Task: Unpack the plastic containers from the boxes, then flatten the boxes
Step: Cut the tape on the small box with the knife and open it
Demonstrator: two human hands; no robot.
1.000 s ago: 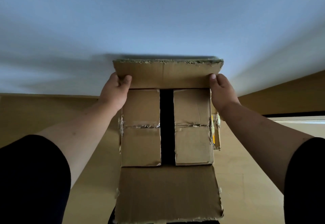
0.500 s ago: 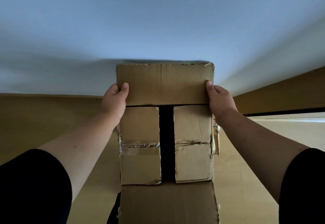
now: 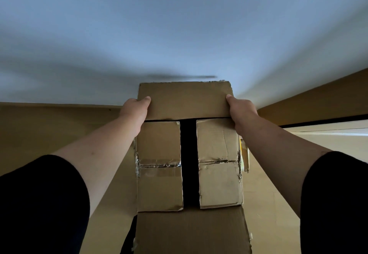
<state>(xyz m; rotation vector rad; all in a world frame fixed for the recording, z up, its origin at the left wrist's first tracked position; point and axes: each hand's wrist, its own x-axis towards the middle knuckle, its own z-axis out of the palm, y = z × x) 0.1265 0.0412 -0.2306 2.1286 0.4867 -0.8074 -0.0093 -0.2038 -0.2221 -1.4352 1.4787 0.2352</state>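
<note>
Cardboard fills the middle of the view: a box (image 3: 189, 154) held out in front of the person at arm's length, one open end turned toward the camera. Its far flap (image 3: 186, 100) stands up against the pale blue-grey wall (image 3: 179, 24), and the near flap (image 3: 191, 233) hangs down toward the bottom edge. Between them two inner flaps, left (image 3: 159, 166) and right (image 3: 219, 162), lie folded inward with a dark gap (image 3: 189, 162) between them; each is creased across its middle and carries shreds of torn tape. The left hand (image 3: 134, 112) grips the left edge of the far flap, thumb lying on its front face and the other fingers hidden behind the cardboard. The right hand (image 3: 242, 110) clamps the right edge the same way, thumb in front and fingers out of sight behind. Both forearms are bare, with black sleeves (image 3: 39, 204) at the elbows. Tan wood-coloured surfaces (image 3: 49, 130) lie below the wall on either side.
</note>
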